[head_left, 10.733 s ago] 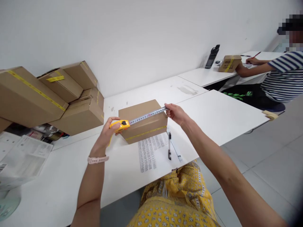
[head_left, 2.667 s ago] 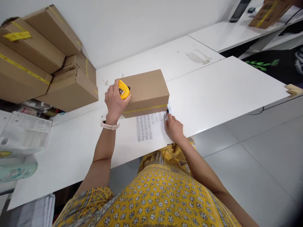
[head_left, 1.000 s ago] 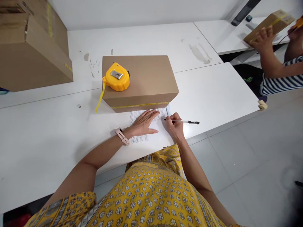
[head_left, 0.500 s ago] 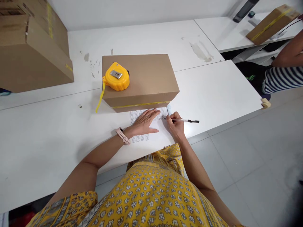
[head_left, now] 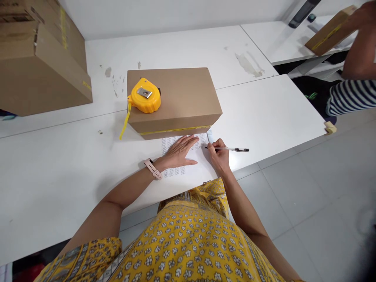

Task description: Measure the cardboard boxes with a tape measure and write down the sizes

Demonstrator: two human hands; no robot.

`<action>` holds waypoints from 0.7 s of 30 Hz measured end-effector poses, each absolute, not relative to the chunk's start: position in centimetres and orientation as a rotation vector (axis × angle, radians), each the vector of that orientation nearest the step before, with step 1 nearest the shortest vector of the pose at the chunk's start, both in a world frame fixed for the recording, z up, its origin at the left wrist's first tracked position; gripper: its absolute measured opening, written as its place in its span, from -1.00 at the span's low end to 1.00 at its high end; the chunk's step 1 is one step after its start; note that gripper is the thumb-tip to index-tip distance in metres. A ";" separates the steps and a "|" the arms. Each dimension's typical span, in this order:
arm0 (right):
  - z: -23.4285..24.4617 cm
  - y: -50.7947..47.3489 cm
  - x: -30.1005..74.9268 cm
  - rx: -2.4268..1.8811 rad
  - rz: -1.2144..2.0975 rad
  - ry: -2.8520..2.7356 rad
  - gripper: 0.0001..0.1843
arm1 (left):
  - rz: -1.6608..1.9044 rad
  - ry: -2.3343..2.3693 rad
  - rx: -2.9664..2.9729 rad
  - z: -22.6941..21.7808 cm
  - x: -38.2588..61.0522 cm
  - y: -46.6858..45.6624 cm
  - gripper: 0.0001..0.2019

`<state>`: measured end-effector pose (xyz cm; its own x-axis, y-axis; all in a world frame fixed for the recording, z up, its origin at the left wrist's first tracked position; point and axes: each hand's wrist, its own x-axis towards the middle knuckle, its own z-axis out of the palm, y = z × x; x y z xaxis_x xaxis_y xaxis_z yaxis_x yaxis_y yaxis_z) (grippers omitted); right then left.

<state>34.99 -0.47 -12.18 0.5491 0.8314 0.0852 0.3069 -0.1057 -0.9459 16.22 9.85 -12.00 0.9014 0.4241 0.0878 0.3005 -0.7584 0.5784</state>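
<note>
A brown cardboard box (head_left: pixel 182 96) with a yellow tape band stands on the white table (head_left: pixel 73 168). A yellow tape measure (head_left: pixel 145 96) lies on the box's left top, its strap hanging over the edge. In front of the box lies a printed sheet of paper (head_left: pixel 176 172). My left hand (head_left: pixel 179 150) rests flat on the sheet, fingers spread. My right hand (head_left: pixel 219 154) is closed around a pen (head_left: pixel 232 149), whose tip touches the sheet's right side near the box.
Large cardboard boxes (head_left: pixel 38 62) are stacked at the back left. Another person in a striped sleeve (head_left: pixel 351 96) is at the right, with a taped box (head_left: pixel 327 33) on a neighbouring white desk (head_left: pixel 282 39). Grey tiled floor lies right of the table.
The tape measure left my left hand and now lies on the box. My left hand went flat onto the sheet; my right hand took up the pen. Over the last second both hands barely moved.
</note>
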 end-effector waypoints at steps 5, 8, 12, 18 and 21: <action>-12.2 -0.4 35.1 -1.686 0.580 -0.973 -0.68 | 0.283 0.517 2.484 -11.9 16.2 9.8 -0.08; -12.1 -0.3 35.0 -1.680 0.573 -0.986 -0.69 | 0.277 0.518 2.485 -11.9 16.2 9.9 -0.07; -12.0 -0.4 35.0 -1.673 0.577 -0.988 -0.69 | 0.286 0.517 2.472 -12.0 16.3 9.9 -0.07; -12.1 -0.4 35.0 -1.677 0.580 -0.972 -0.69 | 0.277 0.522 2.495 -11.8 16.3 9.9 -0.05; -12.1 -0.4 35.1 -1.685 0.556 -0.964 -0.69 | 0.276 0.524 2.502 -11.8 16.3 9.9 -0.05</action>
<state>35.08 -0.35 -12.15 0.5643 0.8194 0.1006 0.3230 -0.1069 -0.9404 16.25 9.85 -11.84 0.9022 0.4234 0.0826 0.3074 -0.7653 0.5656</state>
